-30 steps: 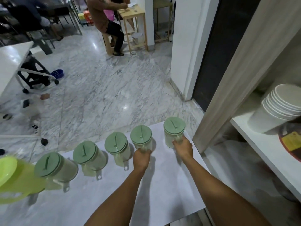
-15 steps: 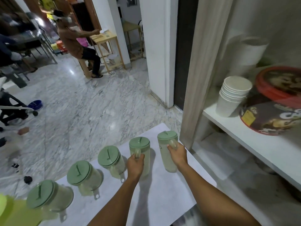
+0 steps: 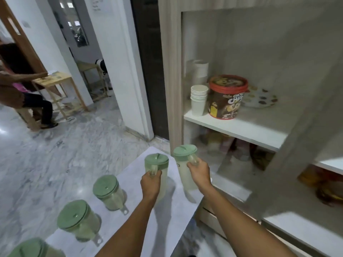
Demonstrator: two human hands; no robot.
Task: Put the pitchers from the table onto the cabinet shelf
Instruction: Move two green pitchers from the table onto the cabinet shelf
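A white table fills the lower centre, beside a cabinet. The left hand grips the handle of a green-lidded pitcher. The right hand grips a second pitcher just beside it. The cabinet shelf, centre right, carries paper cups.

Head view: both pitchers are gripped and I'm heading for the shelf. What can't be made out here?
Base of left-hand pitcher: head view, hidden behind the left hand and wrist, so lift-off unclear.
Handle of right-hand pitcher: head view, mostly covered by the right hand.
Nearest pitcher: head view, cut off by the bottom-left edge.
Lower compartment contents: head view, blurred and shadowed under the shelf.
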